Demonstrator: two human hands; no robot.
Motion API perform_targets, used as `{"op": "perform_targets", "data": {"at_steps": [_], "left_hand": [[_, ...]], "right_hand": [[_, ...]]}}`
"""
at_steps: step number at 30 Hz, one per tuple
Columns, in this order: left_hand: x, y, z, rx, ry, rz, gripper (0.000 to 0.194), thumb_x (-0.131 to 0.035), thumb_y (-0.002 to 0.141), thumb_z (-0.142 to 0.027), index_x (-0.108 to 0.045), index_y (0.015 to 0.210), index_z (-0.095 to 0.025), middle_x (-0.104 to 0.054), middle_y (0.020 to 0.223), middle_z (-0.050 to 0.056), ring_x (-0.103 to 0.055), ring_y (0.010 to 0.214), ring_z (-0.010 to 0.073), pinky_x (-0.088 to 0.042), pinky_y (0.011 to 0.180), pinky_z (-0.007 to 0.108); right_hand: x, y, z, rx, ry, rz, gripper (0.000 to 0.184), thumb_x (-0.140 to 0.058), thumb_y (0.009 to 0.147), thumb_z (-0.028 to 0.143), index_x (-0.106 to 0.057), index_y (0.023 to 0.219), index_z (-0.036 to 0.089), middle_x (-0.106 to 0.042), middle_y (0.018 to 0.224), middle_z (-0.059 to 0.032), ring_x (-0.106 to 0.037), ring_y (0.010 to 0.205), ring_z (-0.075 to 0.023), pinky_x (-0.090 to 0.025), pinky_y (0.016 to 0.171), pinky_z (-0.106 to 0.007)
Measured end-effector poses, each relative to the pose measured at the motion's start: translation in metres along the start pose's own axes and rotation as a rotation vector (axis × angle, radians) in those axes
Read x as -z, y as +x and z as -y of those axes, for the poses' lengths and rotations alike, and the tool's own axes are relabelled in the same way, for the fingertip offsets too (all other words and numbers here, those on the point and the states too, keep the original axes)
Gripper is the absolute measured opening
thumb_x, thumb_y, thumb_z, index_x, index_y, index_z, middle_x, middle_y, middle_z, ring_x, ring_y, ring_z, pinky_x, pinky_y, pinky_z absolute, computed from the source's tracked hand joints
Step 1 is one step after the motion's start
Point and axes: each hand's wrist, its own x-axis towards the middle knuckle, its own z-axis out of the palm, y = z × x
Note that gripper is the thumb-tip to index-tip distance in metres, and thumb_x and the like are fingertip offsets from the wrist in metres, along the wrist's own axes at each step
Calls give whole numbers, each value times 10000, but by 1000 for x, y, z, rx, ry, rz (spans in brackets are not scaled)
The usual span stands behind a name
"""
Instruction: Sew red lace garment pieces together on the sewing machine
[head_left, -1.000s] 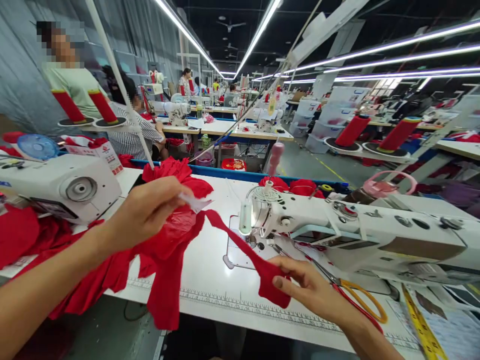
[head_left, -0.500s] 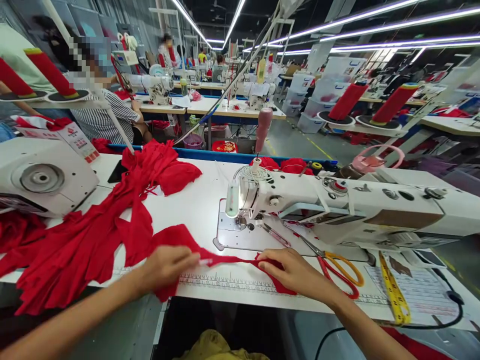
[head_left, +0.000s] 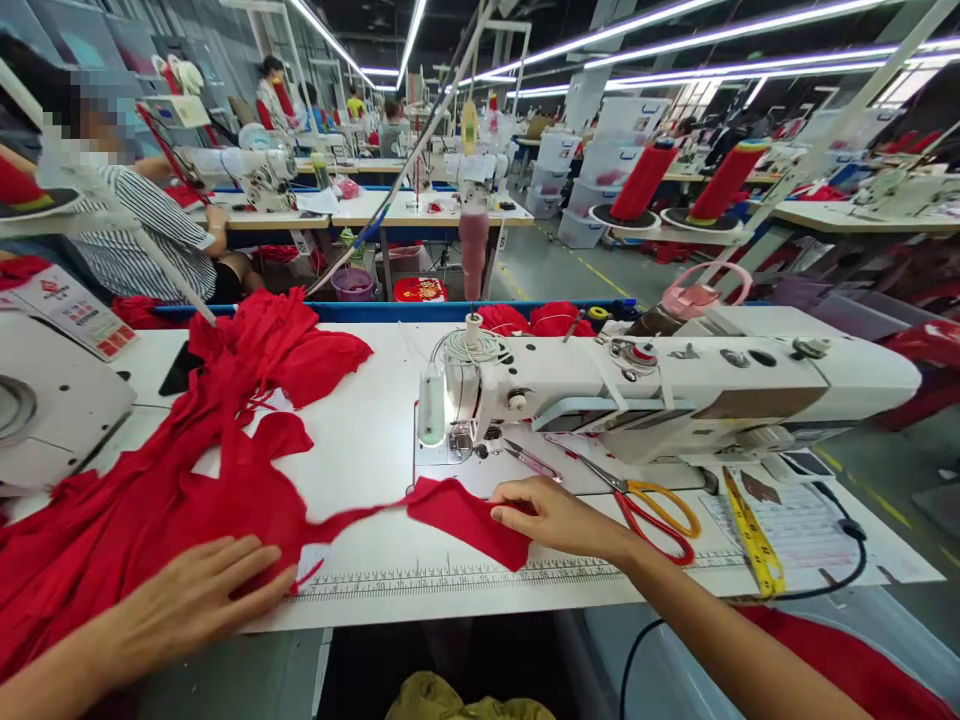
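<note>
My left hand (head_left: pixel 217 590) lies on the heap of red fabric (head_left: pixel 127 510) at the left, fingers stretched out and slightly blurred. Between thumb and fingers, my right hand (head_left: pixel 555 515) pinches a red fabric piece (head_left: pixel 472 520) by its right end. From that piece a narrow red strip runs leftward to the heap. Behind my right hand stands the white sewing machine (head_left: pixel 735 370), its needle area left of its arm. Small pointed snips (head_left: pixel 534 461) rest on the machine bed, and large scissors (head_left: pixel 664 510) with red and orange handles lie right of my hand.
A printed ruler (head_left: pixel 450 578) runs along the table's front edge. A yellow tape measure (head_left: pixel 754 540) lies over a written sheet (head_left: pixel 810 535) at the right. Red thread cones (head_left: pixel 643 182) stand behind the machine. A person in a striped shirt (head_left: pixel 142 225) sits at the far left.
My left hand has moved left and down onto the heap, its fingers opening off the strip. The right hand still holds its fabric, now spread out wider. The view has turned right.
</note>
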Motion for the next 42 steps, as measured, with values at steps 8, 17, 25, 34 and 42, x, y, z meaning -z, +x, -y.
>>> {"op": "perform_targets", "data": {"at_steps": [8, 17, 25, 34, 42], "left_hand": [[-52, 97, -76, 341, -290, -134, 601, -584, 944, -383, -372, 1460, -160, -562, 1368, 175, -508, 1287, 271, -448, 1058, 405], [-103, 112, -96, 1040, -918, 90, 435, -327, 970, -528, -360, 668, -217, -405, 594, -44, -416, 562, 131, -346, 538, 249], [-90, 103, -84, 804, -270, 34, 235, -396, 1006, -314, -601, 993, -199, -694, 833, 37, -670, 754, 198, -508, 637, 277], [-135, 133, -43, 359, 136, 79, 334, -382, 1010, -217, -607, 1241, -129, -639, 1271, 196, -593, 1211, 317, -467, 1016, 517], [-109, 164, -23, 392, 257, 307, 244, -525, 973, -264, -659, 1171, -217, -651, 918, 103, -603, 898, 279, -477, 762, 375]], "right_hand": [[1, -38, 57, 350, -772, -83, 207, -511, 883, 50, -589, 816, 230, -575, 757, -3, -506, 663, -164, -382, 689, -306], [-50, -20, 33, 409, -832, -626, 425, -390, 897, -8, -593, 1245, 127, -667, 1081, -158, -607, 982, -255, -462, 912, -435], [-93, 13, -14, 563, -670, -309, 447, -380, 939, 25, -572, 1321, 154, -635, 1328, -98, -553, 1253, -219, -442, 1081, -443], [-70, 15, -15, 565, -637, -290, 463, -380, 914, 2, -581, 1302, 154, -661, 1282, -116, -553, 1254, -209, -398, 1107, -476], [-123, 43, 30, 748, -601, -221, 372, -415, 992, 193, -529, 1340, 124, -635, 1279, -122, -554, 1169, -222, -428, 1041, -381]]}}
